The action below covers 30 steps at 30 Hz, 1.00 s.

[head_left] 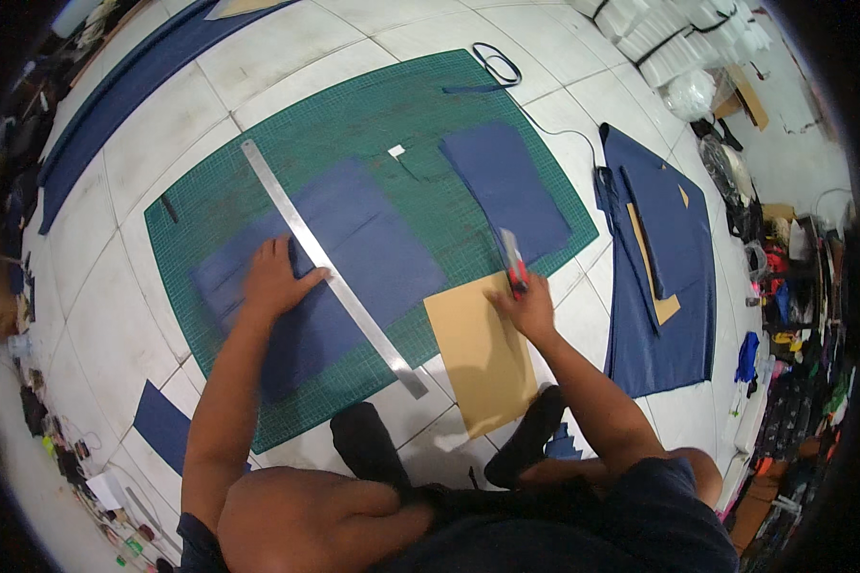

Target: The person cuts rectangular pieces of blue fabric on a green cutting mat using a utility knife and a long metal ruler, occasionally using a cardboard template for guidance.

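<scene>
My left hand (pixel 275 277) lies flat on a large piece of navy fabric (pixel 373 244), its fingers against a long steel ruler (pixel 330 263) that crosses the cloth diagonally. The fabric rests on a green cutting mat (pixel 354 115) on the tiled floor. My right hand (pixel 527 306) grips a red utility knife (pixel 513 260), blade end pointing away from me, held at the far edge of a tan cardboard template (pixel 478 358). A second, smaller navy piece (pixel 506 186) lies on the mat just beyond the knife.
More navy cloth with tan templates (pixel 664 267) is spread on the floor at right. A long navy strip (pixel 115 105) lies at far left, a navy scrap (pixel 162 420) near my left knee. Black scissors (pixel 495 63) sit at the mat's far edge. Clutter lines both sides.
</scene>
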Each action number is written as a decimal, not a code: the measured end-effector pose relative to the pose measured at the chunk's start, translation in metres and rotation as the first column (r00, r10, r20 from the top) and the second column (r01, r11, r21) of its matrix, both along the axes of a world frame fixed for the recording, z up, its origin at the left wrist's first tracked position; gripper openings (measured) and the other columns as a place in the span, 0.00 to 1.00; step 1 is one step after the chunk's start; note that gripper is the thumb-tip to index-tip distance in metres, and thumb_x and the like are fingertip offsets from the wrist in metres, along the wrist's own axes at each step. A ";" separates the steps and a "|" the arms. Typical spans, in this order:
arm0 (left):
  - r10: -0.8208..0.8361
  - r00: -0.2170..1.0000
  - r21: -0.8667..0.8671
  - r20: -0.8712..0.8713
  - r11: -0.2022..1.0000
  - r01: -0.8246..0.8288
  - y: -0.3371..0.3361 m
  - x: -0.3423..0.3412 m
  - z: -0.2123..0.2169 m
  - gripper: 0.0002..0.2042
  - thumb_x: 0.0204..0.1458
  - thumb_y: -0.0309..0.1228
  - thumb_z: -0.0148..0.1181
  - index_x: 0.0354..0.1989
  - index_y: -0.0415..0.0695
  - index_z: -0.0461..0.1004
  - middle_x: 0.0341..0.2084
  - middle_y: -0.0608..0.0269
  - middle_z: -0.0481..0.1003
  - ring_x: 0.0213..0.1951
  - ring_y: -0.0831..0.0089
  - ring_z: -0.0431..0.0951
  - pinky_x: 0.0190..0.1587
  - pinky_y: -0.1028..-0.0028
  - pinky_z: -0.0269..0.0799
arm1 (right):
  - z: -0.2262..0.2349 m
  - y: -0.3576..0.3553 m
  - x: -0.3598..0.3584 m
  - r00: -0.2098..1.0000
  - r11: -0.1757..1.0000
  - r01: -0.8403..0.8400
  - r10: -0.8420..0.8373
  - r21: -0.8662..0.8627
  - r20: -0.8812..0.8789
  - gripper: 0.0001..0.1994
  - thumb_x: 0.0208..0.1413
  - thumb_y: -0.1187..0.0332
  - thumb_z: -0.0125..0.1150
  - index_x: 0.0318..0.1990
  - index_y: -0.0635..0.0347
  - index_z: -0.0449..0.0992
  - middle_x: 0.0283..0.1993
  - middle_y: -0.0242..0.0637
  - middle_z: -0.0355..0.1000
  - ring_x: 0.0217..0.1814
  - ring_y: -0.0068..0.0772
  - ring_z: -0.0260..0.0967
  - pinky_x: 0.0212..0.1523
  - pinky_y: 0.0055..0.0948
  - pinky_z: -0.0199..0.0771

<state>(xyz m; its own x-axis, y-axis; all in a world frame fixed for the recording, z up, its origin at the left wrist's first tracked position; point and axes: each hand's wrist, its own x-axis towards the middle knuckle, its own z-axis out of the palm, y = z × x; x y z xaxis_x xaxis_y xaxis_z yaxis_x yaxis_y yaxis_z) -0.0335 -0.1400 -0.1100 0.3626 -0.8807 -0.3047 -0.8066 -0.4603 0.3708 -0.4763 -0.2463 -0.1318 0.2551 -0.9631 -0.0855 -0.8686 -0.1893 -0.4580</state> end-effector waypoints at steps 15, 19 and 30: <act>-0.095 0.993 0.166 0.065 0.983 0.083 -0.020 -0.006 -0.009 0.68 0.28 0.70 0.74 0.77 0.52 0.45 0.76 0.40 0.39 0.75 0.38 0.42 0.62 0.25 0.54 | 0.035 0.030 -0.012 0.881 0.856 0.013 -0.254 0.517 0.399 0.20 0.52 0.74 0.70 0.48 0.61 0.66 0.37 0.34 0.72 0.36 0.25 0.73 0.38 0.30 0.76; -0.069 0.995 0.183 0.066 0.981 0.055 -0.023 -0.010 -0.005 0.67 0.27 0.66 0.77 0.77 0.51 0.47 0.76 0.39 0.39 0.75 0.39 0.42 0.62 0.24 0.53 | 0.115 -0.019 0.017 0.827 0.822 -0.165 -0.186 0.546 0.530 0.19 0.54 0.73 0.70 0.47 0.56 0.65 0.31 0.27 0.65 0.33 0.21 0.68 0.36 0.27 0.73; -0.095 0.993 0.050 0.071 0.995 0.091 -0.008 -0.001 -0.013 0.67 0.26 0.62 0.79 0.74 0.41 0.51 0.75 0.42 0.46 0.75 0.45 0.46 0.68 0.40 0.59 | 0.028 -0.124 0.215 0.878 0.924 -0.183 -0.001 0.337 0.479 0.24 0.49 0.65 0.75 0.52 0.64 0.74 0.43 0.41 0.78 0.44 0.36 0.77 0.47 0.36 0.76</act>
